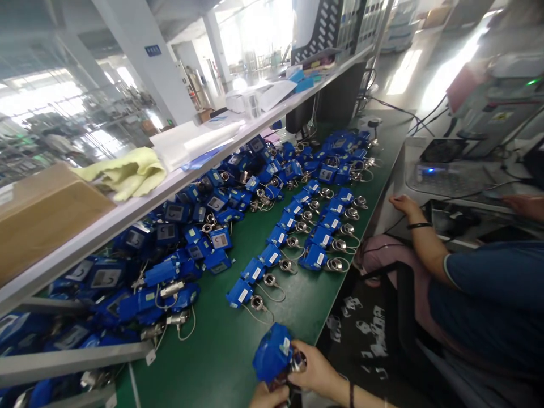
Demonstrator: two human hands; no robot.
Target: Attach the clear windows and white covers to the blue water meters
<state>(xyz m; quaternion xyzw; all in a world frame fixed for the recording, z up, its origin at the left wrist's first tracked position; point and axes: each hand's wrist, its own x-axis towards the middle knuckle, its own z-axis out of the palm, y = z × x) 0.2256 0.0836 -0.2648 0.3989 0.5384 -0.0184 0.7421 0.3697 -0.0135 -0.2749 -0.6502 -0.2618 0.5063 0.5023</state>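
Observation:
Near the front edge of the green tabletop [216, 345] I hold a blue meter [272, 352] with a round metal fitting on its right side. The fingers of my right hand [317, 371] are closed around the metal fitting. At the meter's lower end is my left hand [267, 395], gripping it from below and partly cut off by the frame's bottom edge. Just beyond stand rows of similar blue meters [253, 271], white labels up, with metal fittings and thin cable loops on their right. A heap of more meters [170, 226] fills the left side.
A shelf [178, 184] runs above the heap, bearing a cardboard box [51, 209], a yellow cloth [131, 173] and papers. Its metal bracket [80, 362] reaches over the table at lower left. To the right, a co-worker [480, 289] sits beside a machine [497, 113].

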